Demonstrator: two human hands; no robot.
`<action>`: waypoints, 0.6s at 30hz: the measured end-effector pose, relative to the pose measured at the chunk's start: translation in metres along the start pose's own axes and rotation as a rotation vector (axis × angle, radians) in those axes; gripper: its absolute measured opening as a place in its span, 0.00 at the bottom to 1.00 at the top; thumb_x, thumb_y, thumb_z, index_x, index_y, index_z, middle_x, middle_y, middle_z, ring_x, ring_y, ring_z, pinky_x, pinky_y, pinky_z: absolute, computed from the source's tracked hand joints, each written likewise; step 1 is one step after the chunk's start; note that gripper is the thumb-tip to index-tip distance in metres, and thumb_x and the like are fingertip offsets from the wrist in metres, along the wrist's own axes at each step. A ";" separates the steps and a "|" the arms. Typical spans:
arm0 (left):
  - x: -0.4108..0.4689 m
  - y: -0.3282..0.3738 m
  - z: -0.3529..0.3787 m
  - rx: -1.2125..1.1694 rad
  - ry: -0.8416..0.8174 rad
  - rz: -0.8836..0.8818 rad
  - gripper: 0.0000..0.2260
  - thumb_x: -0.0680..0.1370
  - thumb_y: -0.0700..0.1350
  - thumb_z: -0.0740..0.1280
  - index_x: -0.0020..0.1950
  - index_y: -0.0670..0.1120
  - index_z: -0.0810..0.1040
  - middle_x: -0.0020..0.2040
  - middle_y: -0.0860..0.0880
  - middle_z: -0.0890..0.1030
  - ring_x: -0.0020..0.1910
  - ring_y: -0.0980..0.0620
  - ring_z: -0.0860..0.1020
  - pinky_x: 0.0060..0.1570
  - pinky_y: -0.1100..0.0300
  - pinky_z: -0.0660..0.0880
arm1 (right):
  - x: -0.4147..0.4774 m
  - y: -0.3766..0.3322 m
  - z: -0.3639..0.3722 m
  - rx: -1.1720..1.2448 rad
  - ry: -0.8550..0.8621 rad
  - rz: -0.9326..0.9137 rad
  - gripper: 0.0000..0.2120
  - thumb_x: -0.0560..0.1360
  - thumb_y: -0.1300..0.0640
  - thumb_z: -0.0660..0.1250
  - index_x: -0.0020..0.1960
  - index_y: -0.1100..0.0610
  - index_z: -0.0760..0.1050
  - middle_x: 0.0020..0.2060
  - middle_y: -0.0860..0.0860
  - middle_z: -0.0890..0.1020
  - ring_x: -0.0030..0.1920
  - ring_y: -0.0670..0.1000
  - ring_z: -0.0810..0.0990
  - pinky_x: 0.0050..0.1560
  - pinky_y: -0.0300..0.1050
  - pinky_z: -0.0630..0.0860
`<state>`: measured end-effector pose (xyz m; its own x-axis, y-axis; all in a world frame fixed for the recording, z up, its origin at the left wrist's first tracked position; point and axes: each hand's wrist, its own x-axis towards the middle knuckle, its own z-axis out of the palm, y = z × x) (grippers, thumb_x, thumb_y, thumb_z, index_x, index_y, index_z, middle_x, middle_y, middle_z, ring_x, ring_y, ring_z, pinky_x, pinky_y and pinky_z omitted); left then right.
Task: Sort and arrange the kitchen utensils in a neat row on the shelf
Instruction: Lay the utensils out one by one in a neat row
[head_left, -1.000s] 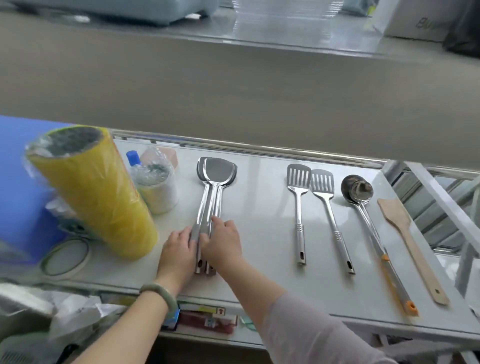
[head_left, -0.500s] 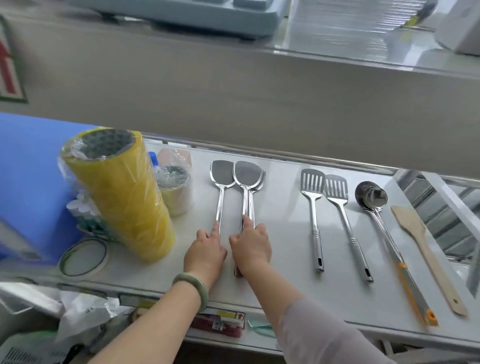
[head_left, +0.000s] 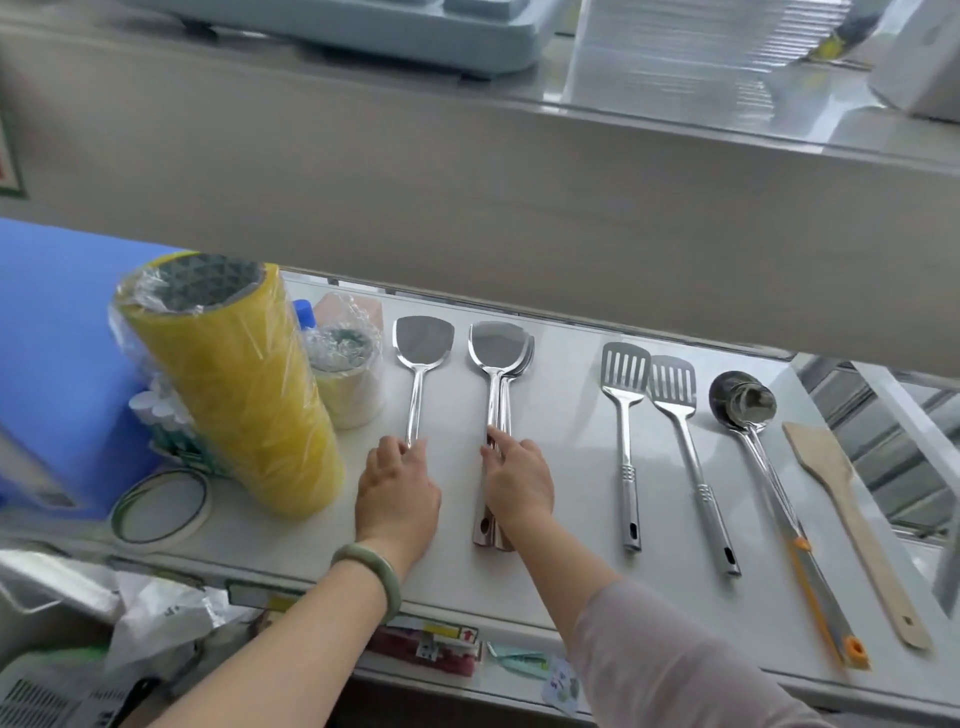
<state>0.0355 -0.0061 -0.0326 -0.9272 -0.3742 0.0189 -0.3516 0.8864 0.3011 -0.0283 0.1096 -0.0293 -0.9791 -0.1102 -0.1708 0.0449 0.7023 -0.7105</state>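
On the white shelf lies a row of utensils. A single steel turner lies at the left, its handle under my left hand. Beside it two stacked steel turners have their handles under my right hand, fingers pressing down on them. Further right lie two slotted turners, a steel ladle with an orange-tipped handle, and a wooden spatula. All handles point toward me.
A tall yellow wrapped roll stands at the left, with a smaller wrapped roll behind it and a tape ring in front. A blue board fills the far left. An upper shelf overhangs the back.
The bundle of turners has been split: my left hand slid one turner to the left, and my right hand moved the other two to the right. The view also shifted up.
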 end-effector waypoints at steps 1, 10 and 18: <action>-0.003 0.008 0.002 -0.053 0.004 0.042 0.21 0.78 0.46 0.58 0.72 0.47 0.63 0.62 0.43 0.68 0.61 0.45 0.69 0.64 0.55 0.67 | -0.001 0.001 0.001 0.005 0.009 -0.001 0.18 0.80 0.53 0.55 0.69 0.47 0.69 0.57 0.52 0.74 0.58 0.53 0.76 0.55 0.41 0.69; -0.012 0.050 0.018 -0.192 -0.238 0.058 0.17 0.80 0.47 0.55 0.68 0.45 0.66 0.62 0.42 0.72 0.59 0.42 0.74 0.57 0.53 0.70 | 0.000 0.008 -0.006 -0.102 0.033 -0.005 0.23 0.79 0.56 0.55 0.74 0.57 0.61 0.66 0.58 0.73 0.66 0.56 0.71 0.64 0.44 0.67; -0.006 0.055 0.009 -0.122 -0.330 -0.032 0.26 0.77 0.47 0.62 0.72 0.41 0.61 0.64 0.40 0.70 0.62 0.41 0.73 0.59 0.54 0.70 | -0.003 0.014 -0.008 -0.281 0.120 0.036 0.20 0.78 0.58 0.54 0.69 0.57 0.66 0.57 0.58 0.75 0.56 0.59 0.77 0.50 0.47 0.74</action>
<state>0.0201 0.0474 -0.0244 -0.9146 -0.2753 -0.2960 -0.3818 0.8290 0.4085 -0.0265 0.1249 -0.0335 -0.9951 -0.0099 -0.0985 0.0394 0.8729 -0.4863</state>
